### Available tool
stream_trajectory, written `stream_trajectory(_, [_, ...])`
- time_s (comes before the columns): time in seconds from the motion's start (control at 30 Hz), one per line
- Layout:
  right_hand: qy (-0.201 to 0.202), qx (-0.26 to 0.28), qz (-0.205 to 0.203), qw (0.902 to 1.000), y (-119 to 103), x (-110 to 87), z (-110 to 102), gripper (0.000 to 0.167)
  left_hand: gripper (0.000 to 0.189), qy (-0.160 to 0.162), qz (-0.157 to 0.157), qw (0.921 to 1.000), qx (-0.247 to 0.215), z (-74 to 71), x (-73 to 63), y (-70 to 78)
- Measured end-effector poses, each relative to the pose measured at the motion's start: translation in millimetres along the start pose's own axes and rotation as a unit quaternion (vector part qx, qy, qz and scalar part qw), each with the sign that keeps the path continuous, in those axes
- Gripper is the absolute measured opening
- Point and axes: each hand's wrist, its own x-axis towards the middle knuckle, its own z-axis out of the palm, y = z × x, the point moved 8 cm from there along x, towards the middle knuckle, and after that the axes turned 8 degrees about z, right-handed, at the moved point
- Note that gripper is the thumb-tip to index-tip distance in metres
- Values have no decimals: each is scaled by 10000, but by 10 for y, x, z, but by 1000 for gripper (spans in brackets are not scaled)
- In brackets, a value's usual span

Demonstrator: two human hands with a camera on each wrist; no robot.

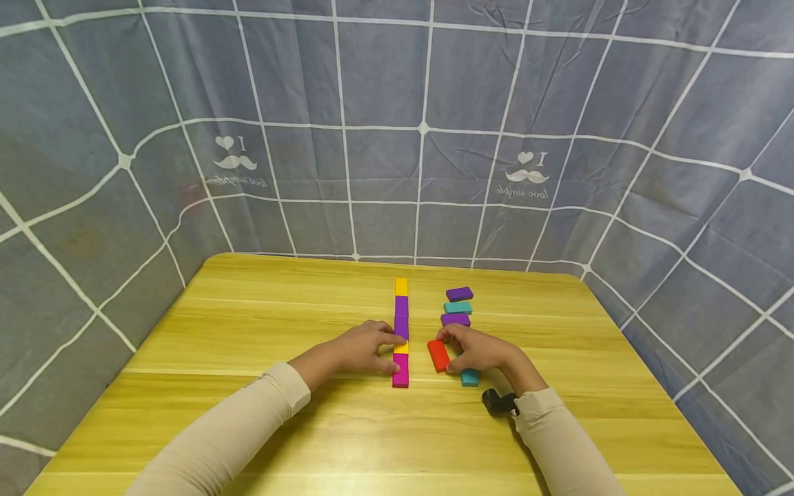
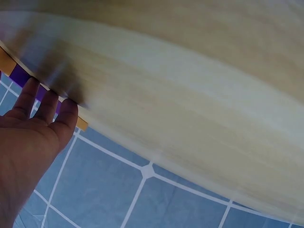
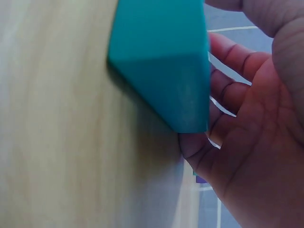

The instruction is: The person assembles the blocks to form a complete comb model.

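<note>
Two hands — left relaxed against blocks, right pinching red one — share a wooden table, curtain behind.

Worktop looks like smooth, slightly glossy wood tbh. Blocks on it seem smooth; curtain behind it's wrinkly, cloth-looking.
</note>
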Motion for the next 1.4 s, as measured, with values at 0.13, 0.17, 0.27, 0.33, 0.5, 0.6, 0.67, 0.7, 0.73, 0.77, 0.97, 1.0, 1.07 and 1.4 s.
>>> stream_trajectory(0.13, [110,15,45,9999,15,-9,-18,51,59,2,3,10000,15,0,4,3])
stream_trajectory(0.17, [129,21,58,9999,16,-14,-20,51,59,7,3,10000,3,0,5,3])
stream_trajectory(0.27, [185,33,92,9998,12,-35,-25,50,59,-8,-30,10000,-46,5,7,1])
stream_trajectory(0.33, [213,61,120,9997,3,-55,-24,50,60,-12,-36,10000,-59,11,8,1])
stream_trajectory(0.5, [249,91,134,9996,-51,-105,-4,51,60,-13,-45,10000,-50,12,2,6])
stream_trajectory(0.6, [292,51,30,9996,-108,-141,8,51,60,-10,-29,10000,-40,10,3,8])
stream_trajectory(0.67, [341,12,-64,9994,-152,-167,13,51,60,-13,-23,10000,-42,10,5,8])
stream_trajectory(0.7, [371,-17,-110,9993,-170,-180,15,50,60,-16,-26,10000,-41,10,6,8])
stream_trajectory(0.73, [389,-20,-150,9991,-193,-196,20,50,60,-21,-32,10000,-42,8,5,9])
stream_trajectory(0.77, [399,-23,-180,9990,-212,-211,26,50,59,-26,-40,10000,-43,6,4,10])
stream_trajectory(0.97, [401,40,-183,9990,-291,-300,81,52,59,-31,-22,10000,-21,-5,0,18])
stream_trajectory(1.0, [400,47,-188,9990,-300,-312,92,52,59,-37,-18,10000,-10,-5,0,19])
stream_trajectory(1.07, [402,89,-226,9989,-331,-337,112,52,59,-28,-5,10000,7,-8,3,19])
stream_trajectory(1.4, [270,12,-490,9984,-550,-378,265,51,58,31,-3,10000,3,-27,11,20])
